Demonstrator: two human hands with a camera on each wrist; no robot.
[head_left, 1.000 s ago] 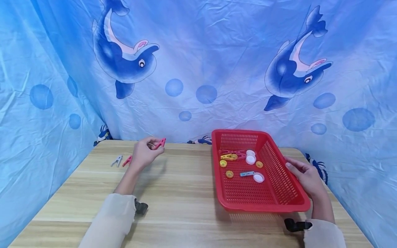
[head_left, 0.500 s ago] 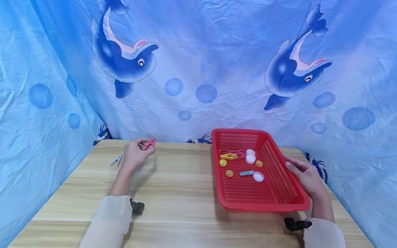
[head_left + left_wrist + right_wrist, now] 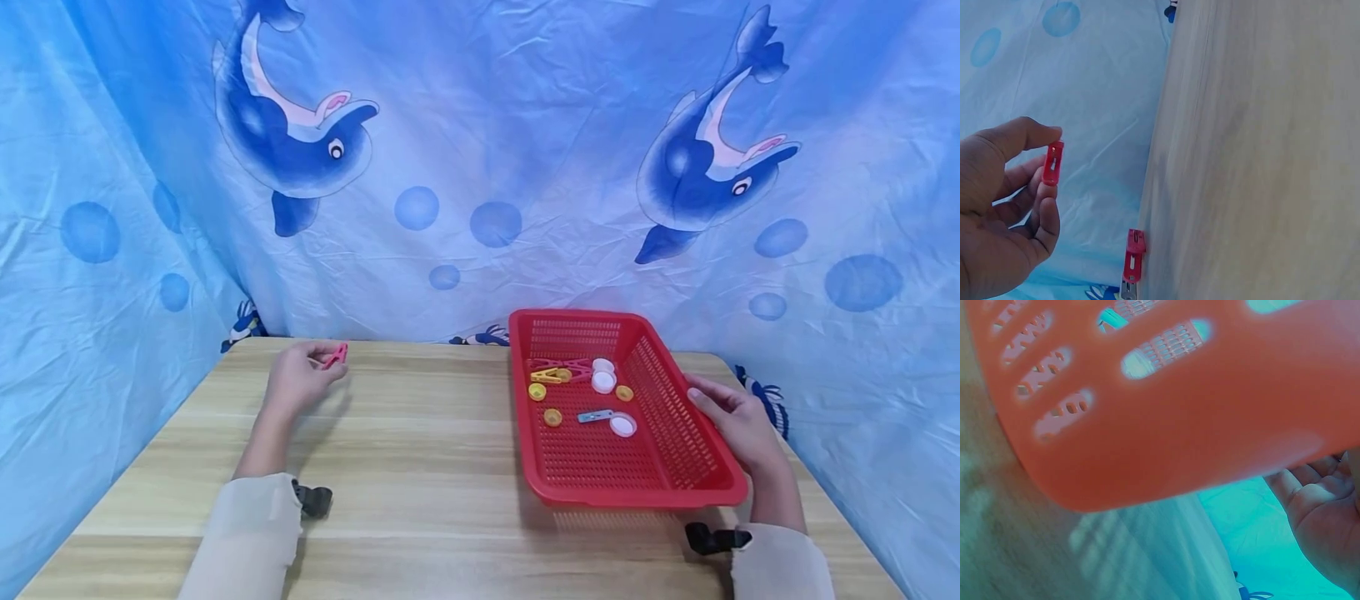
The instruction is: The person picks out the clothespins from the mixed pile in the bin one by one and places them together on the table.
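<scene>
My left hand [image 3: 298,379] pinches a pinkish-red clothespin [image 3: 337,356] between thumb and fingers, above the table's far left part. In the left wrist view, another red clothespin [image 3: 1133,262] lies on the table with a grey clothespin [image 3: 1128,289] beside it; the hand hides both in the head view. On the right, my right hand [image 3: 738,425] grips the right rim of a red plastic basket [image 3: 607,497], thumb over the edge. Inside it lie pink clothespins [image 3: 576,365], a yellow clothespin [image 3: 545,376], a light-blue clothespin [image 3: 596,416], white caps [image 3: 622,425] and yellow caps [image 3: 552,417].
The wooden table [image 3: 420,467] spreads between the two hands. Behind and beside it hangs a blue cloth [image 3: 450,100] printed with dolphins. A black wrist camera [image 3: 313,500] sits at the left cuff, another black camera [image 3: 712,540] at the right.
My left hand has moved left with the clothespin, covering the red and grey clothespins that showed on the table. My right hand keeps its grip on the basket. The head view has shifted slightly.
</scene>
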